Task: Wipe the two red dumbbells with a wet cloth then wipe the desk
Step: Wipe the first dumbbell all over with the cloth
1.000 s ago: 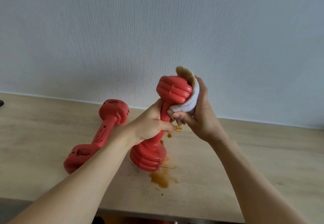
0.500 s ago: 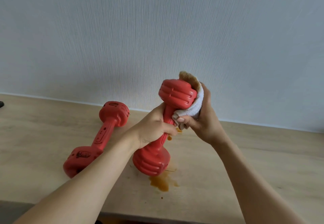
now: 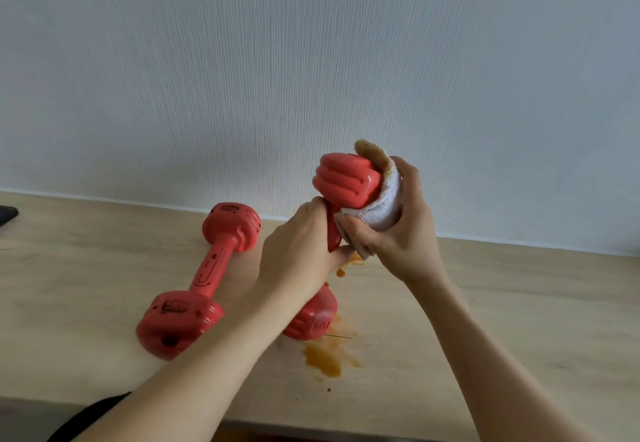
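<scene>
Left grip (image 3: 298, 251) holds dumbbell (image 3: 346, 178) near-upright, cloth (image 3: 384, 199) atop.

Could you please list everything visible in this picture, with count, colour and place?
held dumbbell: one, red, tilted upright above desk centre
lying dumbbell: one, red, flat on desk, left of centre
cloth: one, white with brown stain, against held dumbbell's upper head
spill: one patch plus drops, orange-brown, desk centre
desk: one, light wood
wall: pale grey, behind
left hand: grips handle
right hand: presses cloth
</scene>
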`<state>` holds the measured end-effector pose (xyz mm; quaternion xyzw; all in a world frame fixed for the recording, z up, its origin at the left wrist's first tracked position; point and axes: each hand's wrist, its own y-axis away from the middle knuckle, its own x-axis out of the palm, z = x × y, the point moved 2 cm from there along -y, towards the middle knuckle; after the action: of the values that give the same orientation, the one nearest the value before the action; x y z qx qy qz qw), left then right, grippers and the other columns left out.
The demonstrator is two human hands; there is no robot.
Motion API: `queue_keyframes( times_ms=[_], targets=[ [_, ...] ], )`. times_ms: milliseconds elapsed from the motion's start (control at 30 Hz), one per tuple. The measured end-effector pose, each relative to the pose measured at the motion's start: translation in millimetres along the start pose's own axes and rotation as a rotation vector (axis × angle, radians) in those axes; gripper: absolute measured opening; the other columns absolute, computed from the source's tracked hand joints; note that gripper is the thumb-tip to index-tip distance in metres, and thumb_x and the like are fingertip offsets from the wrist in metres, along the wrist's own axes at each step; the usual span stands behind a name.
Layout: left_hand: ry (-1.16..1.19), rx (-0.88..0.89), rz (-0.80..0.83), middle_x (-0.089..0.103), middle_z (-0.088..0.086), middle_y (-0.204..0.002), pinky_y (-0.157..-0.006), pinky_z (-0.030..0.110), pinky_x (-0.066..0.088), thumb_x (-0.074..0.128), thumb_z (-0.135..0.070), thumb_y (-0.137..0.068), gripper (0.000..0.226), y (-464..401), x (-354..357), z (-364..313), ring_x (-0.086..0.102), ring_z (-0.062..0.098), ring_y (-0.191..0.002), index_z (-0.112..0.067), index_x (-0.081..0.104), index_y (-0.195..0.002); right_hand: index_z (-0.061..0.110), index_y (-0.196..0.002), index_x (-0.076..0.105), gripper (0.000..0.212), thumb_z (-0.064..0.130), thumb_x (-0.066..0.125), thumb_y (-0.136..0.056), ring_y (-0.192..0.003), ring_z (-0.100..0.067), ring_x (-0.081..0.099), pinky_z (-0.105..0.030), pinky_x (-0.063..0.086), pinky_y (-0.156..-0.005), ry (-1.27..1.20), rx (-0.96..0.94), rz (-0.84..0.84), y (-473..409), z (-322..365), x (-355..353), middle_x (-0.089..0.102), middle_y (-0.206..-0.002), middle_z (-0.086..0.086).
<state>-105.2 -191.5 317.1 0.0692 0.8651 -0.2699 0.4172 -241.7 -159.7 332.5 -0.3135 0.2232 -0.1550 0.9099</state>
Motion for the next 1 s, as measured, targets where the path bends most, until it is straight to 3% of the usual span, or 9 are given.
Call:
queue_keyframes(
  times_ms=[100,200,367,467,567,633,733,867,1000],
  targets=[
    [-0.058,0.023,-0.086,0.054,-0.006,-0.091,-0.059,0.030,0.036,0.072,-0.034,-0.074,0.042,3,4,1,0.061,0.022,-0.082,-0.019,0.044,-0.102,0.021,-0.138,0.029,0.084,0.034,0.076,-0.069,-0.125,-0.020,0.038,-0.026,0.034,-0.103,0.275,-0.064,-0.057,3,11,13,0.037,-0.133,-0.001],
    [-0.010,0.010,-0.062,0.059,-0.006,-0.094,-0.060,0.030,0.036,0.070,-0.031,-0.073,0.042,-1,4,8,0.062,0.022,-0.084,-0.020,0.044,-0.104,0.026,-0.139,0.023,0.079,0.043,0.064,-0.074,-0.126,-0.029,0.034,-0.036,0.033,-0.104,0.443,-0.152,-0.013,1,19,19,0.032,-0.138,-0.013],
    [0.160,0.042,0.032,0.059,-0.006,-0.089,-0.068,0.033,0.044,0.072,-0.026,-0.073,0.041,-5,5,6,0.060,0.022,-0.083,-0.017,0.048,-0.106,0.020,-0.141,0.026,0.084,0.042,0.072,-0.074,-0.131,-0.009,0.033,-0.021,0.034,-0.106,0.240,-0.108,0.153,-8,-2,-5,0.033,-0.140,-0.001],
    [0.298,0.044,0.125,0.065,-0.004,-0.089,-0.073,0.033,0.049,0.076,-0.025,-0.071,0.042,-7,10,9,0.062,0.017,-0.082,-0.018,0.054,-0.106,0.015,-0.142,0.026,0.091,0.031,0.080,-0.071,-0.133,-0.016,0.038,-0.039,0.040,-0.104,0.192,-0.132,0.234,-9,-16,-19,0.036,-0.144,-0.001],
    [0.476,0.022,0.248,0.065,-0.005,-0.091,-0.073,0.025,0.051,0.080,-0.023,-0.070,0.044,-7,13,9,0.063,0.010,-0.082,-0.023,0.055,-0.107,0.009,-0.142,0.025,0.094,0.017,0.081,-0.067,-0.126,-0.013,0.045,-0.030,0.044,-0.098,0.136,-0.136,0.220,-6,-17,-24,0.036,-0.144,0.008],
    [0.533,0.009,0.299,0.067,-0.003,-0.090,-0.070,0.027,0.054,0.079,-0.019,-0.071,0.041,-7,15,7,0.066,0.011,-0.079,-0.023,0.054,-0.103,0.010,-0.141,0.028,0.091,0.020,0.080,-0.068,-0.127,-0.011,0.044,-0.026,0.042,-0.100,0.130,-0.136,0.206,-7,-11,-23,0.038,-0.142,0.011],
    [0.521,0.009,0.230,0.067,0.001,-0.085,-0.069,0.037,0.053,0.070,-0.010,-0.073,0.034,-9,20,6,0.065,0.017,-0.077,-0.016,0.052,-0.102,0.016,-0.141,0.027,0.088,0.034,0.078,-0.071,-0.131,-0.012,0.035,-0.030,0.035,-0.107,0.228,-0.083,0.123,-7,2,-8,0.037,-0.141,-0.001],
    [0.531,0.015,0.184,0.061,-0.002,-0.076,-0.065,0.034,0.048,0.063,-0.005,-0.072,0.028,-8,22,5,0.060,0.014,-0.072,-0.013,0.053,-0.097,0.025,-0.136,0.025,0.084,0.038,0.074,-0.069,-0.126,-0.024,0.036,-0.035,0.037,-0.105,0.366,-0.073,0.002,-5,16,11,0.034,-0.136,-0.008],
    [0.638,0.019,0.252,0.062,0.002,-0.081,-0.060,0.035,0.051,0.061,-0.013,-0.068,0.038,-5,22,6,0.064,0.019,-0.067,-0.016,0.049,-0.104,0.012,-0.139,0.033,0.084,0.031,0.077,-0.071,-0.129,-0.014,0.039,-0.027,0.037,-0.105,0.099,-0.115,0.153,-8,-1,-8,0.040,-0.136,0.005]
  ],
)
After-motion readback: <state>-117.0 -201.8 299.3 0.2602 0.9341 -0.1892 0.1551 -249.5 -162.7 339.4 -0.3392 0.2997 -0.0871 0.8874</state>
